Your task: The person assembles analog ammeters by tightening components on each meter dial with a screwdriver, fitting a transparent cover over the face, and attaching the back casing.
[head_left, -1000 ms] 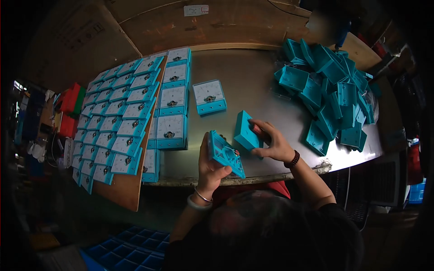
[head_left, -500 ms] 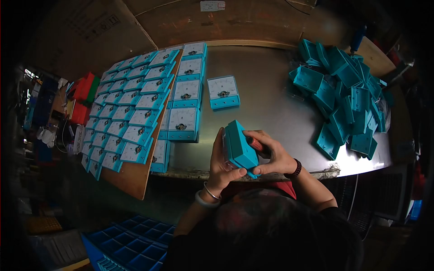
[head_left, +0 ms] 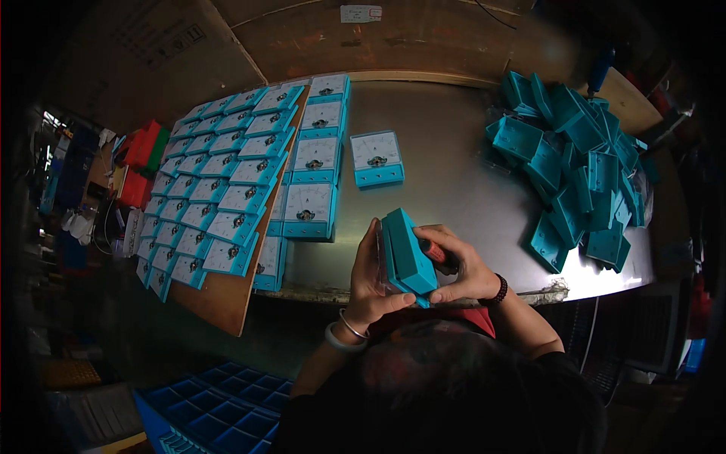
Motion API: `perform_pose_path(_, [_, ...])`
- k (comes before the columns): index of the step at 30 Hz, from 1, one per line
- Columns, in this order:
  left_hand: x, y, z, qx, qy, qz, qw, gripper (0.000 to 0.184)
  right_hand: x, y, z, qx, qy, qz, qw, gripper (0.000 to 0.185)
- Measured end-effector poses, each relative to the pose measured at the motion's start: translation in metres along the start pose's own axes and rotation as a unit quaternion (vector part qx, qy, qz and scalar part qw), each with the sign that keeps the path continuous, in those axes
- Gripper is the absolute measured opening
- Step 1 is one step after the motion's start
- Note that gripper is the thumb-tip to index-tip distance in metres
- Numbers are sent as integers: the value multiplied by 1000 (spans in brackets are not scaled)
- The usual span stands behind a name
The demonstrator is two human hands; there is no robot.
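Observation:
Both hands are around a teal plastic meter case (head_left: pixel 412 253), tilted up on edge just above the table's front edge. My left hand (head_left: pixel 369 291) grips its left side, with a clear edge showing by the palm and the thumb at the lower end. The fingers of my right hand (head_left: pixel 470 268) curl round a red handle (head_left: pixel 433 251), whose working end is hidden. The right thumb presses the case's lower right corner. Beyond the hands, a single meter (head_left: pixel 376 155) with a white dial and teal base lies on the metal table (head_left: pixel 446 159).
Overlapping rows of similar meters (head_left: pixel 219 189) cover a brown board (head_left: pixel 227 303) at left. A column of meters (head_left: pixel 314 155) stands beside it. Teal empty cases (head_left: pixel 582 163) are heaped at right. A blue compartment tray (head_left: pixel 219 408) sits low at left, below the table.
The case has turned in my hands and now stands more on edge, with its broad face narrower to view. Both hands keep their hold. The slight shift of the whole scene looks like head movement.

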State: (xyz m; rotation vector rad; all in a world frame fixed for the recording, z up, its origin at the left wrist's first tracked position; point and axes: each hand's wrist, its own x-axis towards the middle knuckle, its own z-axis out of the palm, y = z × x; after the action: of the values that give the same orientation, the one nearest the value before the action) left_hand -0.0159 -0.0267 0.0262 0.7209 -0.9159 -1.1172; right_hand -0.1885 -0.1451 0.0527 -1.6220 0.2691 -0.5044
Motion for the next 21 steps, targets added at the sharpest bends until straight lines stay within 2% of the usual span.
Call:
perform_pose_path(12, [1,4,5,15,4,-2,1000,115,-4,5,5,-16,17,-18,1000,95])
perform_pose_path(14, [2,5,4,49,-21,26,998,116,-5,7,4,-19,17,-26,999,96])
perform_pose_path(21, [-1,6,3,45,-12,9,999,115,-5,6,5,-10,7,-23,1000,96])
